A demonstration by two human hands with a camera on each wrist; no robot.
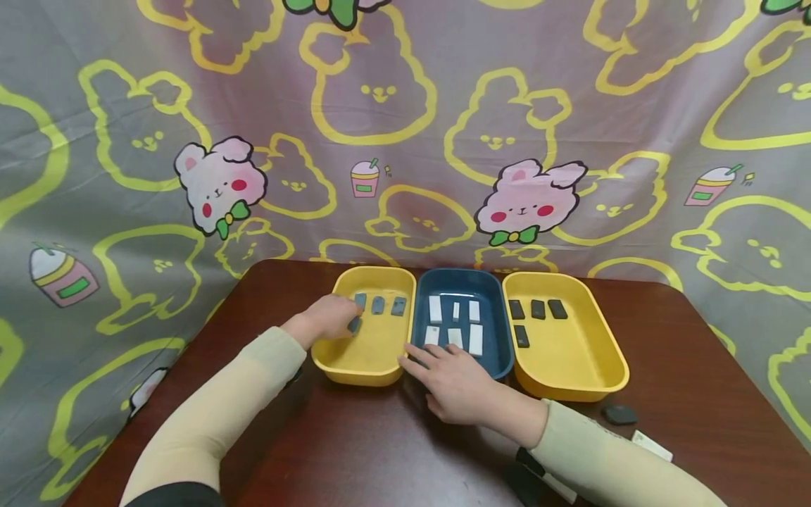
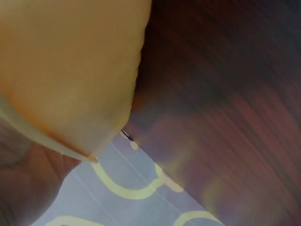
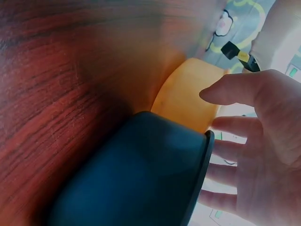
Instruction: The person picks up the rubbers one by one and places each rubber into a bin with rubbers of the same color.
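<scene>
My left hand (image 1: 329,317) reaches over the left side of the left yellow tray (image 1: 364,373). Its fingertips pinch a small grey-blue block (image 1: 355,325) low in that tray. Three similar blocks, one of them a grey-blue block (image 1: 377,305), lie in a row behind it. My right hand (image 1: 453,384) holds nothing, its fingers extended at the front rims of the left yellow tray and the blue tray (image 1: 505,352). In the right wrist view, the fingers of my right hand (image 3: 263,141) spread beside the blue tray's rim. The left wrist view hides the left fingertips.
Several white blocks (image 1: 475,340) lie in two rows in the blue tray. The right yellow tray (image 1: 583,359) holds several black blocks (image 1: 538,309). On the brown table (image 1: 355,443), a dark block (image 1: 619,415) and a white block (image 1: 651,445) lie at right; others are partly under my right forearm.
</scene>
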